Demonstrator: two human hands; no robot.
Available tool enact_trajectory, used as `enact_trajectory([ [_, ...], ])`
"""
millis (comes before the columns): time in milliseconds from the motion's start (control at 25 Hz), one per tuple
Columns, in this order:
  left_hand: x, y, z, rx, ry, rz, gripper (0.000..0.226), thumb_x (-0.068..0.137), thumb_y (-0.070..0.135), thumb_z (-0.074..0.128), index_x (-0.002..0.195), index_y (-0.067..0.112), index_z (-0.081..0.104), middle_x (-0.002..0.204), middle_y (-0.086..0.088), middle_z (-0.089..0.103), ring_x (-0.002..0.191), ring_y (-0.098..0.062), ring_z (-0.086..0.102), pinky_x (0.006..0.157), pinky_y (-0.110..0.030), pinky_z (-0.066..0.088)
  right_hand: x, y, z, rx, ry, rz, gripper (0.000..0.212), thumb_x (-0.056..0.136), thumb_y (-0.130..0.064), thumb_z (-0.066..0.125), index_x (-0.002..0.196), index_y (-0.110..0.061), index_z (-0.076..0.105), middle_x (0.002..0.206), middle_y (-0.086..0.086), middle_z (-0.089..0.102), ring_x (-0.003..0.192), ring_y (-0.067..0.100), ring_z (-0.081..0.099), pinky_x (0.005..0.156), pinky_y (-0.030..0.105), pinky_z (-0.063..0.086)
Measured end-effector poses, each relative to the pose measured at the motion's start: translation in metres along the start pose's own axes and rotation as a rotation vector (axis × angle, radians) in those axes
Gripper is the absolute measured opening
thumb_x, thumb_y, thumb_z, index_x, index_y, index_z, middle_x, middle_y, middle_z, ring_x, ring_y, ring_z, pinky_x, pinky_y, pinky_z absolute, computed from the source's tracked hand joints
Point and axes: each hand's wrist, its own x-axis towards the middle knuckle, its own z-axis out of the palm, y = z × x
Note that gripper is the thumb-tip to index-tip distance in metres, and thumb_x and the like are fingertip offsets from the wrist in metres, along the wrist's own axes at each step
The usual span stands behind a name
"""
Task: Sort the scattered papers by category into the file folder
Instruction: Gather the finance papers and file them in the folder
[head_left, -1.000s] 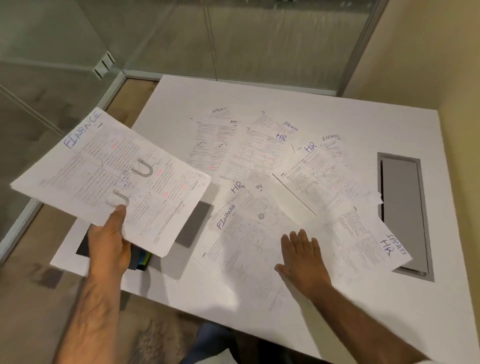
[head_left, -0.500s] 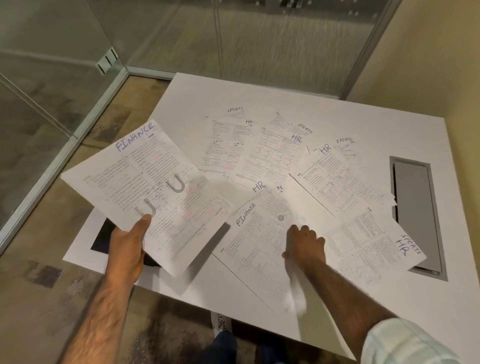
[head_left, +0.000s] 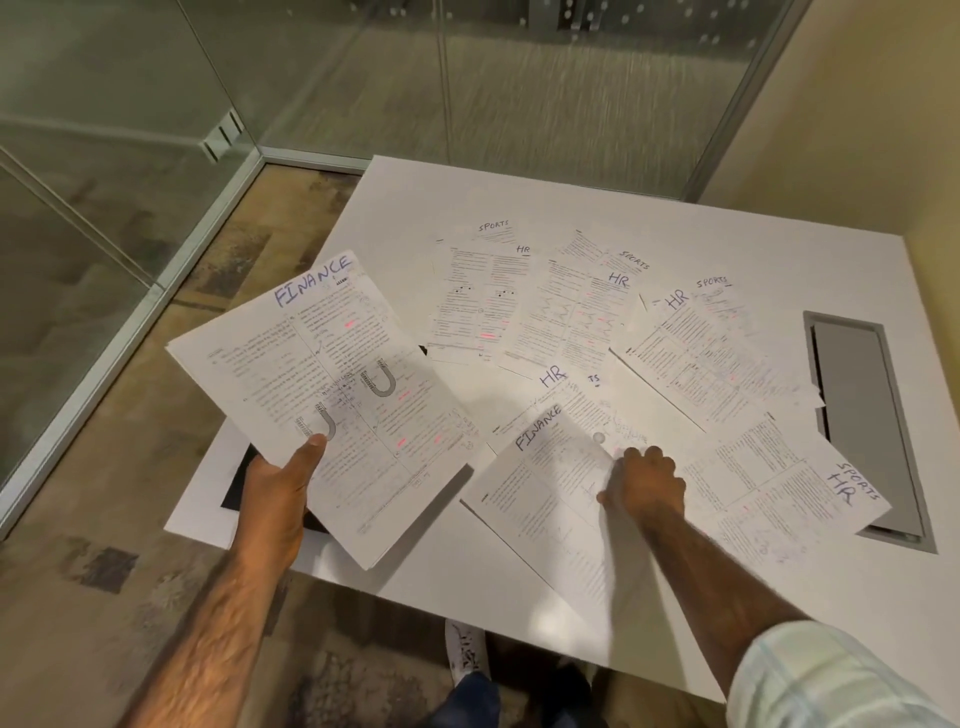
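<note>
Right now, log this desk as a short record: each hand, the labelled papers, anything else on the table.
left hand: grips FINANCE stack, raised over the table's left edge
right hand: fingers curled on flat FINANCE sheet; grip unclear
other papers: HR sheets and SPORTS sheets, overlapping, spread on white table
possible folder: dark object beneath left hand, mostly hidden
table fitting: grey hatch, right side
</note>
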Motion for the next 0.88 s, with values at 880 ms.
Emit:
enact_trajectory([
  [880, 0.009, 0.001, 0.003, 0.073, -0.105, 0.014, 0.02, 0.097, 0.019, 0.067, 0.106, 0.036, 0.063, 0.106, 0.003, 0.071, 0.1, -0.017, 0.068, 0.078, -0.036, 0.057, -0.015, -0.006, -0.061, 0.35, 0.325, -0.143, 0.007, 0.089, -0.012, 0.055, 0.084, -0.015, 0.052, 0.073, 0.003, 0.062, 0.066, 0.026, 0.059, 0.059, 0.038, 0.047],
])
